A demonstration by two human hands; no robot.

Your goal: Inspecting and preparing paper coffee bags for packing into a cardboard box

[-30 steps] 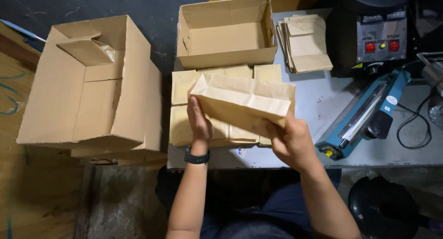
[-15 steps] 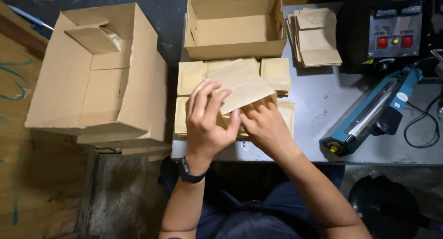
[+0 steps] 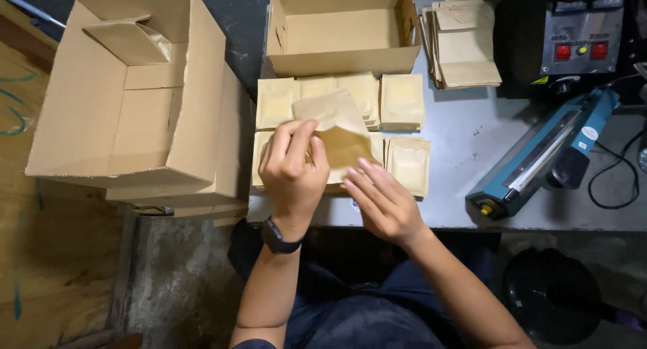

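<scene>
Both hands at grey tabletop's front edge: left hand pinches flat brown paper bag w/ fingers together; right hand fingers apart, flattening it. Next needs firm crease.

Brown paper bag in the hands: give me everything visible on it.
The paper bag is plain brown kraft paper, creased and flattened, with its upper part bent back toward the cardboard tray. It sits tilted above the rows of flat packets on the grey table. The left hand pinches its left edge; the right hand has fingertips at its lower edge. No print is visible.
</scene>
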